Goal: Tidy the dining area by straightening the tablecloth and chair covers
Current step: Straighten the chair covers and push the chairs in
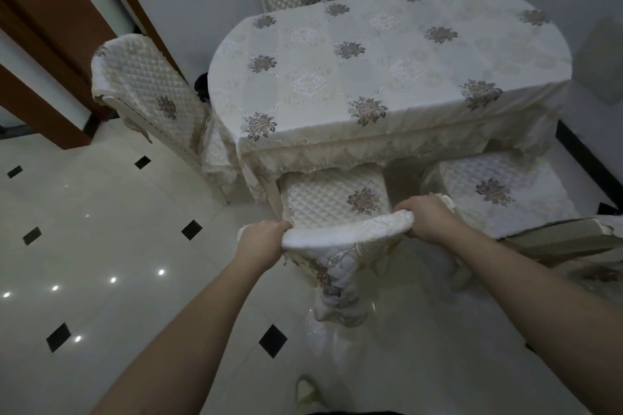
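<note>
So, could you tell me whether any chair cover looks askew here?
Yes. The left chair's cover sits crooked, its lower edge hanging off the frame. The near cover, gripped by the left hand and right hand, is bunched up.

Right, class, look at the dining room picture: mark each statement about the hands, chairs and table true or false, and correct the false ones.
1. Both hands grip the top edge of the nearest cream quilted chair cover. True: the left hand and right hand hold its two ends.
2. The oval table's floral cream tablecloth has plates on it. False: nothing stands on it.
3. The nearest chair's seat is partly tucked under the table. True.
4. The glossy floor has red diamond tiles. False: the diamonds are black.
5. The chair at the left is bare. False: it wears a quilted cover.
</note>
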Tool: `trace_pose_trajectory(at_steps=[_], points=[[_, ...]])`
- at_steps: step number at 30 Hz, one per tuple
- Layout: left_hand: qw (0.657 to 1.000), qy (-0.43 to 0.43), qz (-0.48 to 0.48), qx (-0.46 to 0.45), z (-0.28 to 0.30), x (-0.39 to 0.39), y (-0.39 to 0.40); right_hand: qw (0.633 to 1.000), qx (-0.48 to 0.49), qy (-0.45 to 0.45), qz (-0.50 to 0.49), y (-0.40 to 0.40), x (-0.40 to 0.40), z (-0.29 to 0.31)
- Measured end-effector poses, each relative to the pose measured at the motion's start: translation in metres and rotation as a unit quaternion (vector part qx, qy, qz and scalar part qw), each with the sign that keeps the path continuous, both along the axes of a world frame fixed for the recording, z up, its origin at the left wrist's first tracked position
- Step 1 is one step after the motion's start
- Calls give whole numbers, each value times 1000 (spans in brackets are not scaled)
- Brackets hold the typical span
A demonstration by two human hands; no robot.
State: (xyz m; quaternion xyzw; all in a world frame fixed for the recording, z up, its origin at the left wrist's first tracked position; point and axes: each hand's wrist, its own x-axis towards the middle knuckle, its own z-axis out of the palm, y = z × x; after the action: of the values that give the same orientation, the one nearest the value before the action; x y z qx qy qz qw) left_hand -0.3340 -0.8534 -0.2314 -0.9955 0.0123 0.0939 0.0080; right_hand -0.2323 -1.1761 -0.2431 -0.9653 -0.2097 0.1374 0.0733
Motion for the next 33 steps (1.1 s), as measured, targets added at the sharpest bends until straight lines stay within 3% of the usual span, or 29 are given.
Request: trace_pose_trajectory(at_steps=[14, 22, 27, 33], points=[[999, -1, -43, -13, -11, 77, 71, 999, -45, 17, -17, 61, 51, 6], [993, -57, -100, 3, -15, 95, 75, 999, -22, 22, -31, 58, 77, -3], [990, -84, -112, -17, -23, 105, 80, 998, -56, 28, -9, 59, 88, -6], [997, 6, -75, 12, -21, 107, 78, 998, -57, 25, 31, 58, 90, 1]])
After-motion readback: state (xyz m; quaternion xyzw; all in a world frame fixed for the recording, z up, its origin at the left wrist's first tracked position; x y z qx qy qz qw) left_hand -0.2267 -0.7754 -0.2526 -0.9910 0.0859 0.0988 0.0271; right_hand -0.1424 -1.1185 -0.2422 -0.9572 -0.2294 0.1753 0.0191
